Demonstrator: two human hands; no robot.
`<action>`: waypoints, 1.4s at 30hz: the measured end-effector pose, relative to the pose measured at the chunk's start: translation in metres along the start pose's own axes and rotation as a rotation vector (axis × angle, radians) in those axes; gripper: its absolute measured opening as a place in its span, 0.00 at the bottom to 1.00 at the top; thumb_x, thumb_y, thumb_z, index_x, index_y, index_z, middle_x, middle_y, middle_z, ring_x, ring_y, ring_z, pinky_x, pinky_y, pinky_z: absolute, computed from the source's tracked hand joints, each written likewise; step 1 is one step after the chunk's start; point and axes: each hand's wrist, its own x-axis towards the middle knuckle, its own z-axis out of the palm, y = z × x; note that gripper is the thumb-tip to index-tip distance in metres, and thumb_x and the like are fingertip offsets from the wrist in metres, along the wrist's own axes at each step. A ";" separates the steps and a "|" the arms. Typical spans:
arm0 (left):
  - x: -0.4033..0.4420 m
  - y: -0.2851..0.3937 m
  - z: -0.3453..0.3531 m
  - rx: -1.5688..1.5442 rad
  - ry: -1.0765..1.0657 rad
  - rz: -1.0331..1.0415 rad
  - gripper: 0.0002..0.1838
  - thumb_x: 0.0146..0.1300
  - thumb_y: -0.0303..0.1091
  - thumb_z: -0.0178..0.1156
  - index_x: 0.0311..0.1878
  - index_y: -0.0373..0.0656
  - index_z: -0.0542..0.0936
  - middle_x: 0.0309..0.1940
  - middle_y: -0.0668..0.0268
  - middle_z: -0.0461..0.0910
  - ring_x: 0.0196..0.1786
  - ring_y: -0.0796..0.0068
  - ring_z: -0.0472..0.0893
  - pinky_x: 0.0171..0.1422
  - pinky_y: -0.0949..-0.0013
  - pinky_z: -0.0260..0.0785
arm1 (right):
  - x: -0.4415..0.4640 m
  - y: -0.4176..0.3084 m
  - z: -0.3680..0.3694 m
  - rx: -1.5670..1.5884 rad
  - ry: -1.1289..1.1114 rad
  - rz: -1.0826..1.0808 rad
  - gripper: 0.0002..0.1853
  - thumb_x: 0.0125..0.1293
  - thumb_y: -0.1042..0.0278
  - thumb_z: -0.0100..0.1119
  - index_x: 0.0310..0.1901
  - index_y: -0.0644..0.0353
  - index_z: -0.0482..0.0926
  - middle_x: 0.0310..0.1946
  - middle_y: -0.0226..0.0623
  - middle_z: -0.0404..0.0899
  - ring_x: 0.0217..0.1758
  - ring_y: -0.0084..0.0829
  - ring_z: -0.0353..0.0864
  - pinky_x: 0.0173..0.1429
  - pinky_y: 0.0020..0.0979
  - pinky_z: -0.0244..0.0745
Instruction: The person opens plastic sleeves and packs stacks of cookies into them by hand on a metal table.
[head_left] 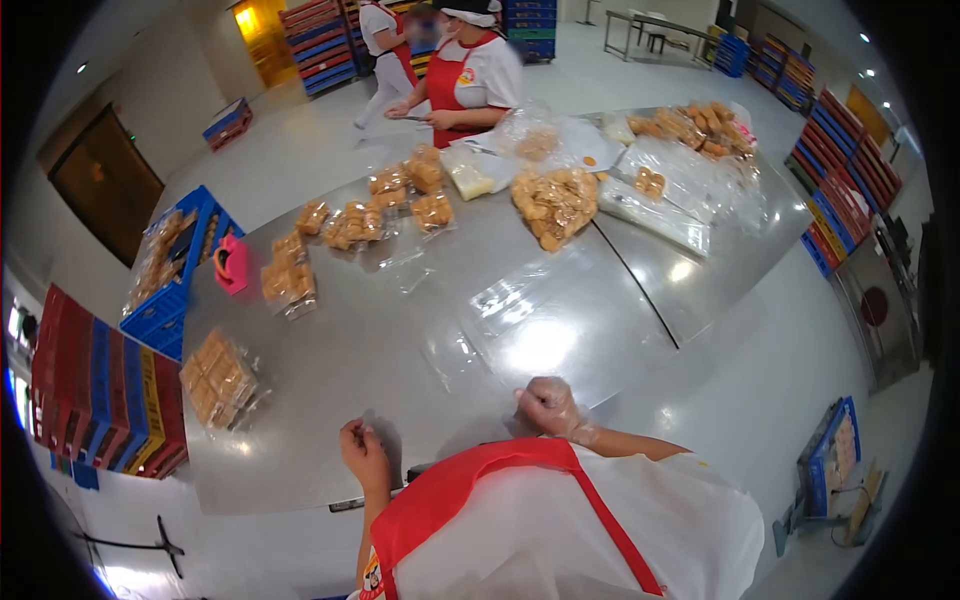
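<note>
My left hand (365, 452) rests at the near edge of the steel table (330, 400), bare, its fingers curled in with nothing visible in them. To its right, my right hand (550, 406) wears a clear plastic glove and is closed in a fist on the table edge; no object shows in it. Flat clear plastic bags (450, 352) lie on the metal just beyond the right hand. A stack of packed bread rolls (218, 378) sits at the left edge. Farther off are several bagged rolls (352, 225) and a big bag of loose bread pieces (555, 205).
A pink object (231, 265) lies by a blue crate (170, 290) of packed bread. Clear bag stacks (655, 215) and more bread (700, 128) lie at the far right. Across the table stands a co-worker (480, 75) in a red apron. Stacked crates (105, 390) flank the left side.
</note>
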 end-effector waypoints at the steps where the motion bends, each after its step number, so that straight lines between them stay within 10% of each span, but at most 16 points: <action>1: 0.002 -0.007 0.000 0.042 0.016 0.029 0.08 0.69 0.26 0.54 0.49 0.35 0.75 0.35 0.66 0.75 0.28 0.82 0.73 0.30 0.75 0.68 | 0.006 0.006 -0.010 -0.025 0.090 -0.022 0.23 0.68 0.63 0.61 0.17 0.65 0.67 0.15 0.43 0.65 0.19 0.38 0.61 0.26 0.42 0.59; 6: -0.003 0.012 0.005 0.040 0.106 -0.043 0.07 0.69 0.26 0.53 0.47 0.35 0.76 0.32 0.63 0.76 0.29 0.79 0.75 0.29 0.74 0.67 | 0.057 0.021 -0.048 0.062 0.463 -0.015 0.22 0.67 0.70 0.59 0.17 0.65 0.63 0.15 0.38 0.56 0.20 0.30 0.55 0.26 0.37 0.55; 14: 0.002 0.002 0.007 0.557 0.157 0.234 0.09 0.63 0.25 0.57 0.46 0.36 0.75 0.42 0.56 0.75 0.42 0.62 0.76 0.48 0.61 0.69 | 0.185 0.004 -0.032 -0.119 0.227 -0.309 0.14 0.64 0.68 0.61 0.24 0.67 0.75 0.22 0.51 0.74 0.29 0.52 0.76 0.36 0.49 0.68; 24: 0.003 0.018 0.020 0.824 0.113 0.281 0.09 0.61 0.29 0.60 0.43 0.37 0.77 0.43 0.54 0.76 0.50 0.50 0.71 0.57 0.53 0.65 | 0.341 0.059 0.054 -0.617 0.166 -0.450 0.29 0.53 0.73 0.61 0.61 0.58 0.76 0.64 0.50 0.69 0.64 0.53 0.71 0.66 0.47 0.70; 42: 0.004 0.016 0.022 0.796 0.113 0.299 0.08 0.61 0.28 0.61 0.42 0.37 0.77 0.42 0.54 0.75 0.50 0.49 0.71 0.57 0.52 0.65 | 0.326 0.033 0.016 -0.466 0.433 -0.581 0.13 0.53 0.77 0.56 0.41 0.58 0.79 0.47 0.41 0.79 0.56 0.49 0.75 0.62 0.44 0.70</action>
